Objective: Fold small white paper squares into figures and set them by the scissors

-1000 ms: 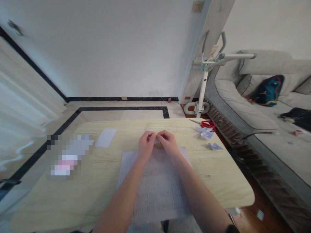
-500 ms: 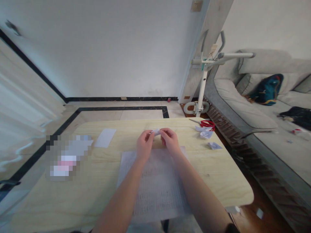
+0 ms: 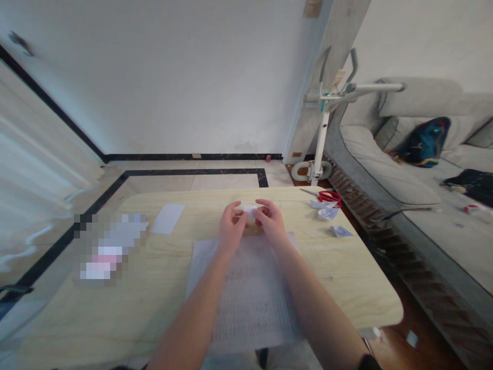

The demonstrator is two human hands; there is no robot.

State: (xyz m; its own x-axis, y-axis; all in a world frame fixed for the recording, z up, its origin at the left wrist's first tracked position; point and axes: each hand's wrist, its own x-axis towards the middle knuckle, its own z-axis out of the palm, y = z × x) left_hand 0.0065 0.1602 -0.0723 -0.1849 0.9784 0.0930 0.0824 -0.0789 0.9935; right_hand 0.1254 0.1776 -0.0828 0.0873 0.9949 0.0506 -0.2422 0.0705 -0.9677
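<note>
A small folded piece of white paper is held between both hands, above the far edge of a large printed sheet. My left hand pinches its left side, thumb against fingers. On the right side, my right hand grips it with thumb and fingertips, the forefinger raised along the top. The fingers cover part of the paper, so its exact folds are hard to make out. Both forearms rest over the printed sheet, which lies flat on the light wooden table.
Red-handled scissors lie at the far right beside folded white papers, with another folded paper nearer. A flat white sheet lies to the left, near a blurred patch. Right of the table stand white exercise equipment and a grey sofa.
The folded paper has turned so that a broader white face shows. The fingers of both hands have shifted their hold, with the forefingers lifted higher.
</note>
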